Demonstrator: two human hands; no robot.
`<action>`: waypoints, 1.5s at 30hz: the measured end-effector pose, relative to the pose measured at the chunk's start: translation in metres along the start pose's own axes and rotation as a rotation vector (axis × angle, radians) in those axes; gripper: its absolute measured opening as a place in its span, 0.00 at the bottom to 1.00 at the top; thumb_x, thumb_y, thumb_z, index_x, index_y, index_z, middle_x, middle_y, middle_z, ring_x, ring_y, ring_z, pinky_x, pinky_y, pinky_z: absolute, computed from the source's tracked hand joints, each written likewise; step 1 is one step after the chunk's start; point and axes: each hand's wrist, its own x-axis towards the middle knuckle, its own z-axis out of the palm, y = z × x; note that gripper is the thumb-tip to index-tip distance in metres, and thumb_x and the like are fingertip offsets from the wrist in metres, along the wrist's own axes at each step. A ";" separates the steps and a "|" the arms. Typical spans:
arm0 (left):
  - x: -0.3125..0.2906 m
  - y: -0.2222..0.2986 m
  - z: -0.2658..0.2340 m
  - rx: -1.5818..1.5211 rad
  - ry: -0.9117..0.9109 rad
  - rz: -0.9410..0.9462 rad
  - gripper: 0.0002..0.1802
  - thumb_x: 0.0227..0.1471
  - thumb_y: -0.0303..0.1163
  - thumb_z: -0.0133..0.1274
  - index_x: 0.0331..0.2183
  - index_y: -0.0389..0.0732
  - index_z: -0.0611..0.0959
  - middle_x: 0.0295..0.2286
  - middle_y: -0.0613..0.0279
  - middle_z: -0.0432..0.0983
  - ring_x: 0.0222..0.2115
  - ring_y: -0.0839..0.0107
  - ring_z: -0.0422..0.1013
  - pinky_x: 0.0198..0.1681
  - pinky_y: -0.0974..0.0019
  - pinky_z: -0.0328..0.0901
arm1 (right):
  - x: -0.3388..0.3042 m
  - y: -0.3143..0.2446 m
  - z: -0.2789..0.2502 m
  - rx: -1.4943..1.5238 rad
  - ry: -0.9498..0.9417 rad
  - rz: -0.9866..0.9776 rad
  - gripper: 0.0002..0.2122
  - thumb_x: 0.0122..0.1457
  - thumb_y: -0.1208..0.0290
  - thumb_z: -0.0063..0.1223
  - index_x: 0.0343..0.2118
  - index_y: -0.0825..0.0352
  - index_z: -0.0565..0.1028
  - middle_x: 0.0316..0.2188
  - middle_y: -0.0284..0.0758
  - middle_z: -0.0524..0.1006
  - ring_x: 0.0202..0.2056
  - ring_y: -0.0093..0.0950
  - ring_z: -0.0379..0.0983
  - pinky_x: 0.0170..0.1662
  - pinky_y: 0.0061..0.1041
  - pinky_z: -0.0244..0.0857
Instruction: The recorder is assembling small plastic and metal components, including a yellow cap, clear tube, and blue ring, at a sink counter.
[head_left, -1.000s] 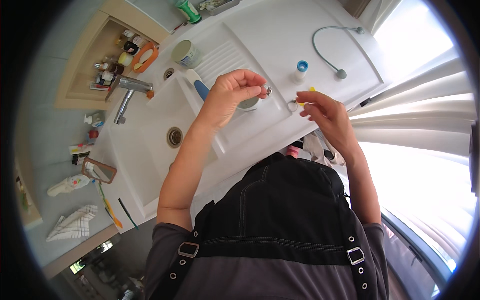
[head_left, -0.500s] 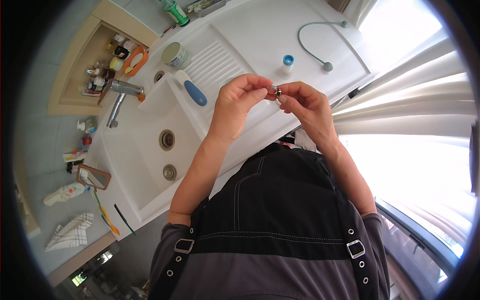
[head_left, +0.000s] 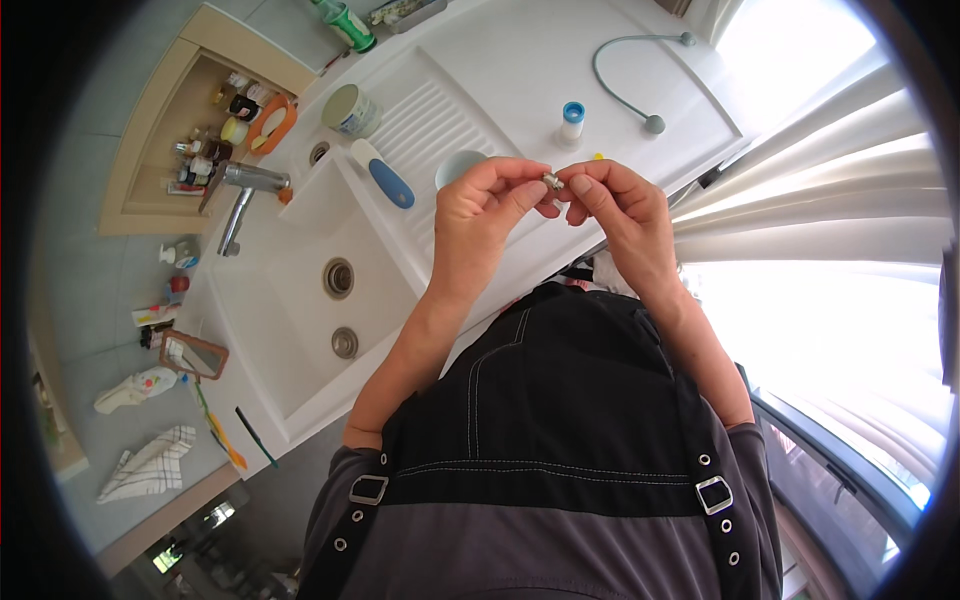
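Currently, I watch the left hand [head_left: 474,214] and the right hand [head_left: 630,205] meet at upper centre of the frame, fingertips of both pinching a small silvery metal piece [head_left: 554,182], which seems too covered for me to judge its shape. Just past the left hand I see a pale bowl [head_left: 457,166], partly hidden; higher up, a blue-topped bottle [head_left: 571,130]; toward upper right, a curved grey cord [head_left: 607,88].

two hands, left hand [head_left: 472,222] and right hand [head_left: 632,210]; at least one small metal piece [head_left: 553,181]; one tap [head_left: 247,183]; one blue-ringed bottle [head_left: 571,130]; one pale bowl [head_left: 459,165]; one brown-framed mirror [head_left: 192,355]; one checked cloth [head_left: 150,466].
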 end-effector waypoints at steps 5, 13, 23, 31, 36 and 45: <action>-0.002 -0.006 -0.004 -0.182 0.051 -0.053 0.09 0.54 0.21 0.51 0.39 0.29 0.79 0.31 0.53 0.78 0.28 0.67 0.75 0.37 0.66 0.70 | -0.001 -0.001 0.004 0.090 0.011 0.046 0.08 0.61 0.71 0.50 0.36 0.71 0.76 0.24 0.28 0.76 0.26 0.14 0.68 0.32 0.16 0.65; -0.004 -0.010 -0.005 -0.232 0.073 -0.075 0.09 0.54 0.22 0.51 0.39 0.29 0.78 0.30 0.52 0.78 0.28 0.66 0.76 0.36 0.66 0.70 | 0.000 0.000 0.007 0.037 -0.002 0.100 0.09 0.60 0.69 0.52 0.34 0.71 0.76 0.23 0.27 0.75 0.25 0.14 0.66 0.30 0.15 0.62; -0.003 -0.014 -0.014 -0.423 0.042 -0.202 0.10 0.56 0.26 0.49 0.40 0.33 0.78 0.29 0.54 0.79 0.27 0.67 0.76 0.37 0.64 0.71 | 0.005 0.002 0.009 0.034 -0.014 0.111 0.10 0.61 0.68 0.50 0.33 0.71 0.76 0.23 0.28 0.75 0.24 0.14 0.66 0.29 0.15 0.62; -0.001 -0.016 -0.011 -0.438 0.056 -0.236 0.10 0.56 0.25 0.49 0.40 0.33 0.78 0.28 0.55 0.78 0.27 0.68 0.76 0.37 0.65 0.71 | 0.006 0.001 0.005 0.023 -0.022 0.104 0.10 0.61 0.68 0.50 0.32 0.72 0.75 0.22 0.28 0.74 0.23 0.14 0.65 0.28 0.15 0.60; -0.003 -0.013 -0.003 -0.274 0.095 -0.157 0.09 0.56 0.24 0.49 0.39 0.31 0.78 0.29 0.56 0.77 0.28 0.70 0.74 0.37 0.67 0.70 | 0.006 -0.003 0.004 -0.029 -0.032 0.121 0.11 0.61 0.67 0.50 0.32 0.72 0.75 0.22 0.28 0.74 0.23 0.14 0.64 0.27 0.15 0.60; -0.007 -0.004 0.000 0.317 0.085 0.201 0.09 0.52 0.18 0.52 0.38 0.30 0.78 0.32 0.59 0.75 0.32 0.75 0.71 0.39 0.72 0.66 | 0.006 -0.001 -0.001 0.004 -0.116 0.109 0.09 0.61 0.69 0.50 0.35 0.72 0.75 0.25 0.28 0.75 0.25 0.16 0.67 0.31 0.17 0.64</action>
